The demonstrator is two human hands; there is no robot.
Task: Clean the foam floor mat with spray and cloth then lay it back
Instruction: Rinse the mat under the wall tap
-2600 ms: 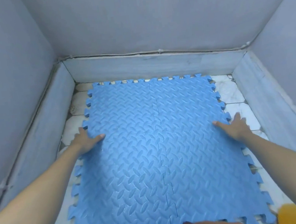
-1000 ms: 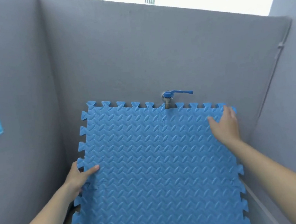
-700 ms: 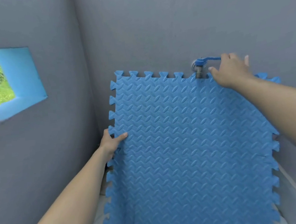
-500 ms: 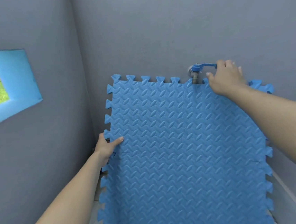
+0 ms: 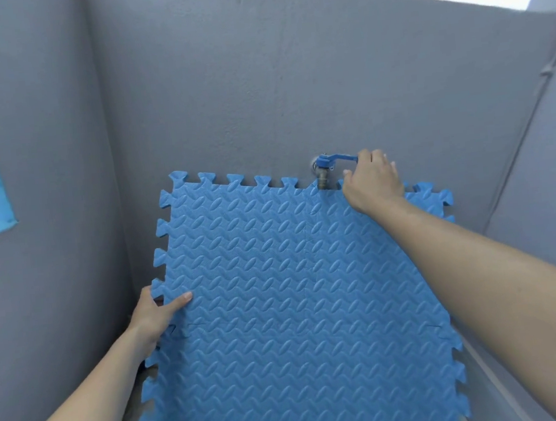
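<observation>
Foam mat (image 5: pixel 296 310) stood near-upright vs back wall (image 5: pixel 258 93), top edge just under tap (image 5: pixel 322 175). Long axis roughly vertical, tilted toward camera at bottom. L hand (image 5: pixel 154 312) pinching mat's left edge, thumb on front face, fingers hidden behind. R hand (image 5: pixel 370 179) above top edge nr right corner, fingers curled on blue tap lever (image 5: pixel 339 160). R nearer tap; L alone steadying mat. Probable next: open tap, wet mat. No spray or cloth in view.
</observation>
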